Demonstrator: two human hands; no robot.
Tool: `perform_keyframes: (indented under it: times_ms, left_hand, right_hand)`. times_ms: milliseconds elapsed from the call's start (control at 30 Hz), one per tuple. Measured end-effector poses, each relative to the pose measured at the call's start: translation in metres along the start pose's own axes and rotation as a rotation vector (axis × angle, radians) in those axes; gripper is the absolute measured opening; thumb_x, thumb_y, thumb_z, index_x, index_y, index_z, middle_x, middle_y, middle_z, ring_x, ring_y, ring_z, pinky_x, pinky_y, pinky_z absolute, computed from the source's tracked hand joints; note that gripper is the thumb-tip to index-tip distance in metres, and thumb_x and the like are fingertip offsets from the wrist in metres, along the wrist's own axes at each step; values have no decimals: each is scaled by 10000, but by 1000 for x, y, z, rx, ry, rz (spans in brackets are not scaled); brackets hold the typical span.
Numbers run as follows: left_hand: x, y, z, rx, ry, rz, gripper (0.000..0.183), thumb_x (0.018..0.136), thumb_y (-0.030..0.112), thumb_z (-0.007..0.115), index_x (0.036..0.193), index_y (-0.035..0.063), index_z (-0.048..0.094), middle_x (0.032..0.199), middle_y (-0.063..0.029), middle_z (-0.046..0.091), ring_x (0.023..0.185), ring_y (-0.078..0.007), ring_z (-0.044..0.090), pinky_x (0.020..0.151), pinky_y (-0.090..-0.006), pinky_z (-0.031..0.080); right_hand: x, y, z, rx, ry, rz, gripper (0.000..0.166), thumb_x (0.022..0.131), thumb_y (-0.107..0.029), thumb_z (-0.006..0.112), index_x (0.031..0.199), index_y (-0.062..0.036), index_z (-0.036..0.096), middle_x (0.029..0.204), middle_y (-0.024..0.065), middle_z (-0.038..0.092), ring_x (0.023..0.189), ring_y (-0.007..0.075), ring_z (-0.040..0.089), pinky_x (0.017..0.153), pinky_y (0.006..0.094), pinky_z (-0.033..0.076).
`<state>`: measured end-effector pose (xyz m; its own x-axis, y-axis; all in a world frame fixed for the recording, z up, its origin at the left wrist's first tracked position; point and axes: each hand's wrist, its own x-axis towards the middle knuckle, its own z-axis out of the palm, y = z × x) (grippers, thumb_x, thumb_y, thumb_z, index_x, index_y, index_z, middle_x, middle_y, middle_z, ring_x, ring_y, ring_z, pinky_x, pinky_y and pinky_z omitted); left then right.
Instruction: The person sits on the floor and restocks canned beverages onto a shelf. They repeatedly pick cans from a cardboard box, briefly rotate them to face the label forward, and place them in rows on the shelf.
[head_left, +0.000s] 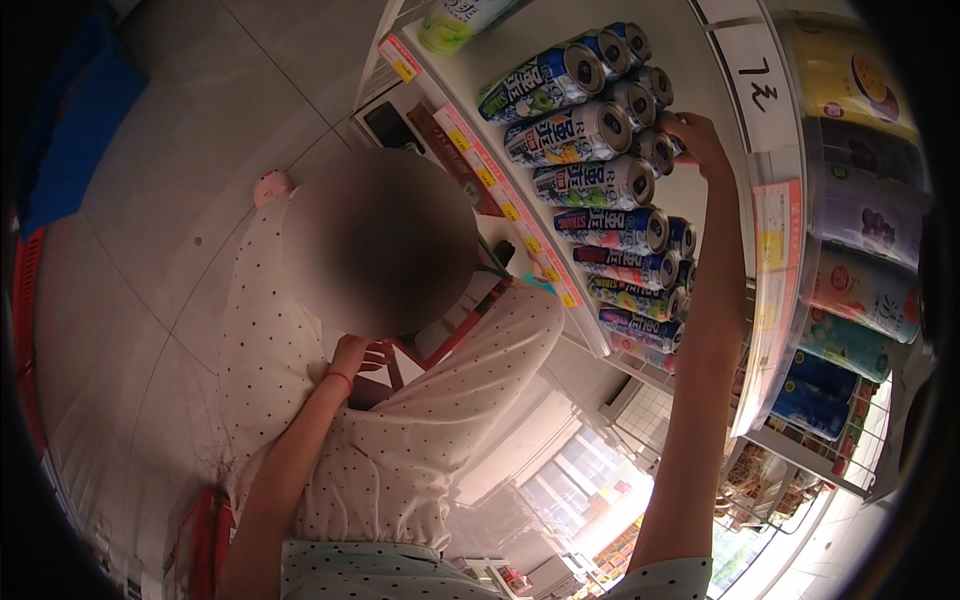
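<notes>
My right hand (694, 142) reaches onto the white shelf, its fingers closed around a drink can (655, 152) at the back of a row; the fingers partly hide it. In front of that can stands a lighter RIO can (592, 184), with a RIO can showing mango pieces (562, 136) in the neighbouring row. Several dark blue cans (611, 229) line the same shelf. My left hand (361, 355), with a red cord on the wrist, hangs over my lap between my bent knees. Its fingers are slightly apart and nothing shows in them.
A price rail (495, 187) with pink and yellow tags edges the can shelf. Another shelf edge (765, 247) carries wrapped drink packs (862, 202). Red-edged boxes (442, 341) are near my knees. A blurred patch covers part of the view. A blue item (90, 112) is on the left.
</notes>
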<state>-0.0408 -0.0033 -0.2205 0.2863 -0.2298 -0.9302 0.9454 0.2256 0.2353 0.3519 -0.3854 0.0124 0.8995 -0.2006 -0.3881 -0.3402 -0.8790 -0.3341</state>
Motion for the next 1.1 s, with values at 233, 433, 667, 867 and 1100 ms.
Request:
perform_keyframes:
  times_ms: [233, 433, 667, 867, 1100]
  left_hand:
    - [-3, 2, 0, -9, -13, -4, 347, 837, 370, 492, 893, 41, 586, 808, -105, 651, 654, -167, 626, 592, -251, 498]
    - [-2, 1, 1, 17, -2, -4, 339, 826, 366, 506, 878, 41, 587, 807, -107, 652, 653, -168, 627, 598, -250, 499]
    - [6, -2, 2, 47, 4, 11, 356, 822, 389, 518, 871, 48, 605, 756, -89, 652, 622, -156, 628, 520, -237, 492]
    - [1, 4, 6, 66, 14, 47, 331, 826, 376, 510, 815, 57, 597, 712, -58, 648, 577, -134, 620, 487, -228, 473]
    - [-4, 28, 9, 259, 104, 137, 220, 816, 283, 540, 839, 67, 573, 658, -33, 605, 584, -121, 614, 458, -238, 486]
  right_hand:
    - [-14, -14, 7, 11, 50, -30, 416, 730, -297, 612, 1070, -57, 595, 879, 52, 641, 763, 131, 631, 623, 268, 537]
    - [-2, 4, 1, 11, 28, 8, 448, 738, -307, 611, 1117, -73, 565, 890, 48, 636, 767, 132, 628, 615, 283, 537]
    - [-7, 6, -7, -40, -22, 42, 601, 758, -402, 618, 1239, -83, 451, 1058, 106, 578, 942, 184, 582, 759, 341, 490]
    - [-128, -52, 12, -187, 315, -261, 625, 788, -372, 629, 1276, -53, 402, 1198, 160, 493, 1136, 263, 460, 924, 410, 378]
    - [-286, -102, 133, 176, 29, -480, 363, 706, -47, 678, 1054, -56, 573, 1022, 64, 607, 870, 167, 600, 756, 306, 473]
